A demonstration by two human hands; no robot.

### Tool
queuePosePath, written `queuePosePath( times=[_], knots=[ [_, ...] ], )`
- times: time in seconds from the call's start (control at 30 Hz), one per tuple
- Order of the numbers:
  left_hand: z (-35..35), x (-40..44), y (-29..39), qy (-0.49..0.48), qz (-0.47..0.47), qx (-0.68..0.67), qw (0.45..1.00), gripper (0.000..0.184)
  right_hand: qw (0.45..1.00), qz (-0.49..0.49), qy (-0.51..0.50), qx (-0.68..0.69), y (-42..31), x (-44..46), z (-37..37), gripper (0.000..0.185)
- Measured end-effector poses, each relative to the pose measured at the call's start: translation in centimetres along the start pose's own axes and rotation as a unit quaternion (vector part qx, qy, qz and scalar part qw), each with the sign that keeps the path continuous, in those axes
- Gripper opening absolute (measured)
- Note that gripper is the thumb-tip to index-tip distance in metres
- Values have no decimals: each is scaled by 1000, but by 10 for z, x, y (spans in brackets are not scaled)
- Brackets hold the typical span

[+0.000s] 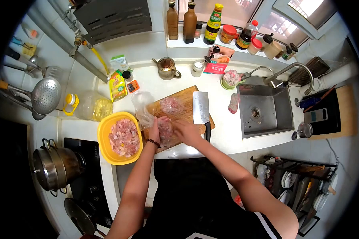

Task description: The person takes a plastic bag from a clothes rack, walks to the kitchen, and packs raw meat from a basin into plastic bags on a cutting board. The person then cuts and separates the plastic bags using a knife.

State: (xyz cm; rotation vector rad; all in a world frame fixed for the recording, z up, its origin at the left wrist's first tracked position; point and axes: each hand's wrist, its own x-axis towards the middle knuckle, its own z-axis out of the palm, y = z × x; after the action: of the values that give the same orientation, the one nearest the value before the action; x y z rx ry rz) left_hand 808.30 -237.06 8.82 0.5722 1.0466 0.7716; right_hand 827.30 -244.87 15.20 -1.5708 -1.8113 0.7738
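Observation:
My left hand (155, 130), with a dark bead bracelet at the wrist, is closed on the side of a clear plastic bag of meat (165, 130) at the near part of the wooden cutting board (187, 93). My right hand (188, 133) lies at the bag's other side with its fingers stretched toward it, and they seem to touch it. Behind them on the board rests a second bag of meat (172, 105). A cleaver (201, 108) lies along the board's right side, its black handle toward me. A loose clear plastic bag (143, 104) is at the board's left edge.
Left of the board stands a yellow basin (101, 137) of cut meat, with an oil jug (102, 108) behind it. A metal teapot (166, 68) and a jar (197, 68) stand at the back. The sink (263, 129) is to the right, the stove (81, 159) to the left.

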Motion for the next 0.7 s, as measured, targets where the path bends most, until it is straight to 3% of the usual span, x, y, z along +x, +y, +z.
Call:
queuePosePath(
  times=[0.03, 0.13, 0.27, 0.33, 0.43, 0.47, 0.53, 0.7],
  knots=[
    [-2, 1, -2, -22, 15, 5, 1000, 68, 996, -69, 53, -22, -6, 1, 11, 35],
    [-5, -1, -7, -33, 45, 51, 997, 67, 986, -130, 80, -74, -28, 0, 35, 39],
    [-19, 8, -22, -34, 93, 115, 988, 65, 979, -126, 65, -144, -21, -3, 52, 45],
    [-13, -1, -13, -37, 76, 124, 989, 63, 977, -94, 4, -192, -16, -2, 48, 46],
    [-11, 5, -15, -48, 48, 136, 988, 63, 976, -107, 87, -169, -24, 0, 45, 40],
    [-15, 10, -20, -57, 47, 149, 986, 64, 976, -108, 87, -169, -20, -1, 49, 40],
    [-1, -6, -10, -54, 56, 183, 980, 64, 990, -8, 24, -135, -12, 4, 56, 43],
    [1, -7, -6, -105, 99, 247, 958, 68, 994, 1, 77, -73, -15, 3, 42, 39]
  ],
)
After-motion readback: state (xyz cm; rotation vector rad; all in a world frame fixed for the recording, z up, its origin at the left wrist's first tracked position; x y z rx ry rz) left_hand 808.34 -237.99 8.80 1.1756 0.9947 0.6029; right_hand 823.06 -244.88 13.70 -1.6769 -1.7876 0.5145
